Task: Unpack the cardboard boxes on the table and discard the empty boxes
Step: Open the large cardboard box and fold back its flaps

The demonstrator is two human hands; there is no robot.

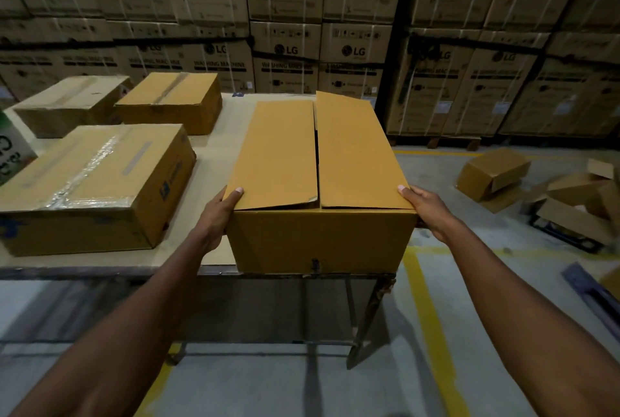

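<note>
the left hand (219,212) and right hand (427,212) grip the near corners of the unsealed box (318,188), thumbs on its flaps, at the counter (214,148) corner. the loose flaps could spring open, or the overhanging box could tip off when pulled.

- The left hand (219,212) shows only a thumb on the unsealed box (318,182); its fingers are hidden behind the box's left side.
- Likewise the right hand (426,208), its fingers behind the right side.
- Box contents unseen under the flaps.
- Far left of the fingers, a white-and-green object (11,151) is cut off by the edge.
</note>
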